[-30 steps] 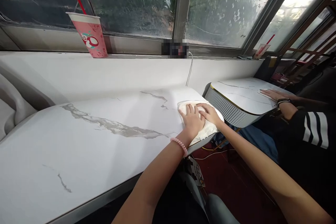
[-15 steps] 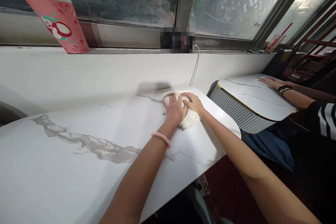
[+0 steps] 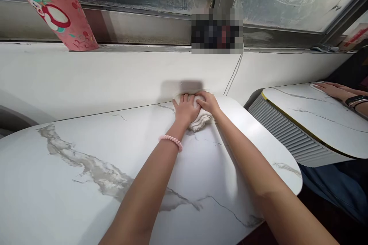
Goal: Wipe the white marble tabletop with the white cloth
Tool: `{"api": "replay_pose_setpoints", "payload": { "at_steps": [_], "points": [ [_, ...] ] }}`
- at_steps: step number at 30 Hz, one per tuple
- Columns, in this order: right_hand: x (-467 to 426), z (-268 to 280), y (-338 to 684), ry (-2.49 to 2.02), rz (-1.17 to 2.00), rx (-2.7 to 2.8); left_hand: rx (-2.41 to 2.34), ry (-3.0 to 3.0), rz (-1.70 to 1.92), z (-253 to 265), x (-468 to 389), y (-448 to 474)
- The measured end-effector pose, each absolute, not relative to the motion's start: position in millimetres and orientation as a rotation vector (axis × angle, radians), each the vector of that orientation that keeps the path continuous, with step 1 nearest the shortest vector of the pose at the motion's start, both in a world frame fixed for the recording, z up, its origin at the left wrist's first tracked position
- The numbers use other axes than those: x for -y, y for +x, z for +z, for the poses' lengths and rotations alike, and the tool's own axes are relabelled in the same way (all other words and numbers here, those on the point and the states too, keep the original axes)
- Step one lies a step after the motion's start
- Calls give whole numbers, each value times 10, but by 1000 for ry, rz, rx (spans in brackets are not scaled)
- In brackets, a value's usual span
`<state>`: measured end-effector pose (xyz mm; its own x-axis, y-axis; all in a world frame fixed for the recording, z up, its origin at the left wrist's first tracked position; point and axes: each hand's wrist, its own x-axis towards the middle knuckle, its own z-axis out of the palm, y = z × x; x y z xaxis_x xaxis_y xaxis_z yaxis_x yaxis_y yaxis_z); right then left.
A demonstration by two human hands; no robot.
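A folded, cream-coloured cloth [image 3: 201, 120] lies on the white marble-patterned table [image 3: 71, 191], close to the wall. My left hand [image 3: 186, 110] presses flat on it with the fingers spread; a pink coiled band [image 3: 171, 141] circles that wrist. Beside it, my right hand [image 3: 209, 103] curls over the cloth's right side, thumb toward my left hand. Both palms hide much of the cloth.
On the window ledge stand a pink paper cup [image 3: 64, 15] at left and a pixelated object [image 3: 217, 32], with a white cable [image 3: 234, 72] hanging down. To the right, another person's hands [image 3: 336, 90] rest on a second table [image 3: 316, 103] with ribbed sides.
My hands and the cloth have slid across the table toward the wall. The view has shifted, so the second table sits farther right and less of the other person shows.
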<state>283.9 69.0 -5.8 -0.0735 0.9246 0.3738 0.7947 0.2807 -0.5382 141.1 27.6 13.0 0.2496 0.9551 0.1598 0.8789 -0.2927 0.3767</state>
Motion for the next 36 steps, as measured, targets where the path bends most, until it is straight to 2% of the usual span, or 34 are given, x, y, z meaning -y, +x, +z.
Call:
{"api": "replay_pose_setpoints", "payload": {
  "at_steps": [15,20,30,36],
  "points": [
    [11,-81,2791,-1416,335,2012,-1775,2330,470,112,381,1266],
    [458,-38,2737,-1401,332,2024,-1778,2326,440,128,794,1241],
    [1701,-42,2433,-1453,252,2008,-1656,2602,110,253,1827,944],
    [2296,-9,1990,-1445,266,2101,-1721,2679,215,138,2377,515]
  ]
}}
